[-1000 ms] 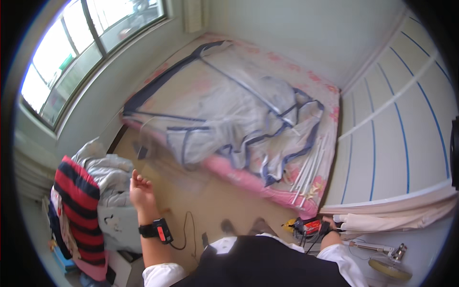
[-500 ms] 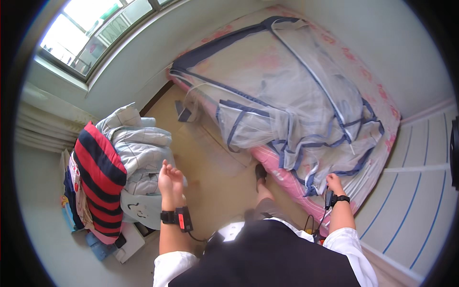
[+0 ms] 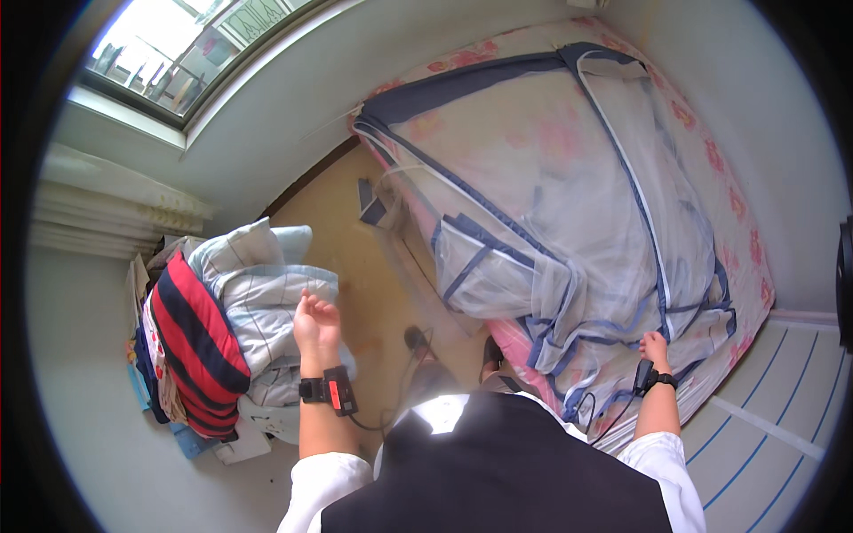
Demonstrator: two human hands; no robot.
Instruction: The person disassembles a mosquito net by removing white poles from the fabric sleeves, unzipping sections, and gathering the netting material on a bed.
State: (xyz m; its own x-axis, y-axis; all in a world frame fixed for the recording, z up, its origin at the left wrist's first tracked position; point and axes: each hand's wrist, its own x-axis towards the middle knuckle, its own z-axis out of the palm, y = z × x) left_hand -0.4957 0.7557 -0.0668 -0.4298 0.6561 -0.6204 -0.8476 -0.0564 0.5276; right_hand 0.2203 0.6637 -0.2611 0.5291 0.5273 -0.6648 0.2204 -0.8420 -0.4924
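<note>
My left hand is raised in front of me, palm turned up, its fingers loosely bent and a little apart with nothing in them. It is nearest to a pale checked quilt on a pile at the left. Over the near part of the bed, my right hand has its fingers curled together; no held thing shows. Below it spreads a collapsed white mosquito net with dark blue edging, covering much of the bed. Whether that hand touches the net is hard to tell.
The net lies on a mattress with a pink flowered cover. A red and black striped pillow leans against the quilt. Slatted boards with blue lines are at the right. A window is at the upper left; brown floor lies between pile and bed.
The view has shifted, and the net and bed sit higher and farther right. A second foot has come into view. My right hand appears closer to the net's long edge; my left fingers are more bent.
</note>
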